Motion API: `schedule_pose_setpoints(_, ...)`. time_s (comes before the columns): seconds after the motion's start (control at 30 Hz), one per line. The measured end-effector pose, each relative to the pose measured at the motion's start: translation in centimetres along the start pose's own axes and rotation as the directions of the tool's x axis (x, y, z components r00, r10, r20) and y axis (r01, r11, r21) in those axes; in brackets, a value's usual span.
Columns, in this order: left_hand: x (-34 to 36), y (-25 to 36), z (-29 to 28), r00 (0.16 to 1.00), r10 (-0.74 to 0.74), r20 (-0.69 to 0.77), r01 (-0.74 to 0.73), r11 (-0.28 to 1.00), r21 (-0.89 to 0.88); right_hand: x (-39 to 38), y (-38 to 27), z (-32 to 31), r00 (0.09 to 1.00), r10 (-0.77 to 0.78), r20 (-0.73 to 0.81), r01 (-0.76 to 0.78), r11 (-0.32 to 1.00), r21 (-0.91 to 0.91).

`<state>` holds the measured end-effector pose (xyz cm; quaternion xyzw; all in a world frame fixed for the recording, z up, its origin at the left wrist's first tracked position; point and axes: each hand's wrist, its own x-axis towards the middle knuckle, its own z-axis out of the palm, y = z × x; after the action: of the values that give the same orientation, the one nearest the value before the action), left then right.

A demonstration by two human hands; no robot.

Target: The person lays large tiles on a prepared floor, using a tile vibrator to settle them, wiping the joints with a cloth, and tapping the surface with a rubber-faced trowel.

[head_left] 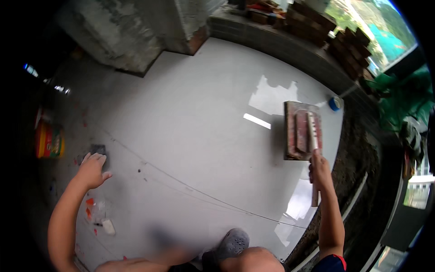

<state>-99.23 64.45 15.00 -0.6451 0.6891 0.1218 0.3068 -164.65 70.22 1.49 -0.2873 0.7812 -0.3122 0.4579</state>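
My right hand [320, 171] is closed round the handle of a flat rectangular tool like a float [302, 131], with a worn reddish back and a wooden-looking edge. It is over the right part of the glossy pale grey tile floor [195, 118]; I cannot tell whether it touches. My left hand [93, 171] is at the left with its fingers spread, beside a small dark grey block [98, 148]. Whether the fingertips touch that block is unclear. Below that hand lie orange plastic pieces [89, 201], a clear plastic bag [101, 209] and a small white object [108, 226].
A blue roll of tape [335, 103] sits near the right tile edge, by a strip of dark mortar or soil [358, 149] and a pipe [355, 197]. A yellow-red tub [50, 140] stands left. Bricks [308, 20] line the ledge. My grey clog [233, 242] is at the bottom.
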Motion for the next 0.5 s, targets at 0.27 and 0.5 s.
schedule_pose_setpoints(0.27, -4.7, -5.3, 4.3, 0.966, -0.175, 0.188, 0.192, 0.979, -0.075, 9.2, -5.9, 8.6, 0.926, -0.359, -0.114, 0.333, 0.922, -0.197)
schedule_pose_setpoints(0.5, 5.5, -3.5, 11.1, 0.999, -0.018, -0.032, 0.007, 0.947, -0.321, 12.7, -13.8, 13.9, 0.972, -0.065, 0.225, 0.102, 0.982, -0.158)
